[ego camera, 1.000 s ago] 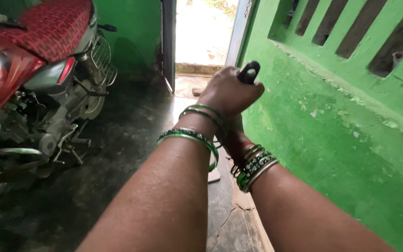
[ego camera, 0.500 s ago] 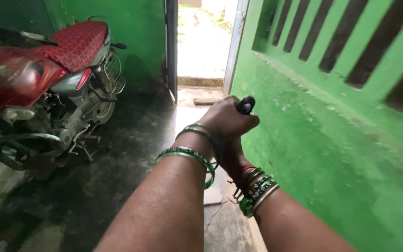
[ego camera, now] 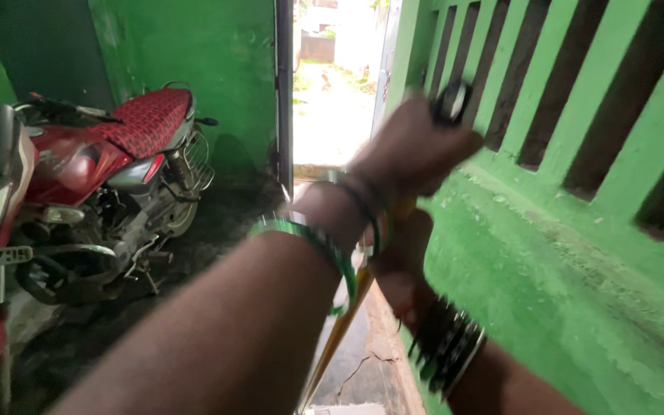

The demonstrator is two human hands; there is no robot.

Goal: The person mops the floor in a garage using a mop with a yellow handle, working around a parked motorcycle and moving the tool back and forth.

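Left hand fisted around the black top end of a long yellow-orange stick, raised by the green slatted wall — blurred. Right hand wraps the shaft just below. Stick slants down to the dark floor. Red motorbike parked left, well apart.

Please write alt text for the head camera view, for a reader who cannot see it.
Two bangled hands grip a long stick: the left hand at its black top end, the right hand lower. A green wall stands at right, a red motorcycle at left.
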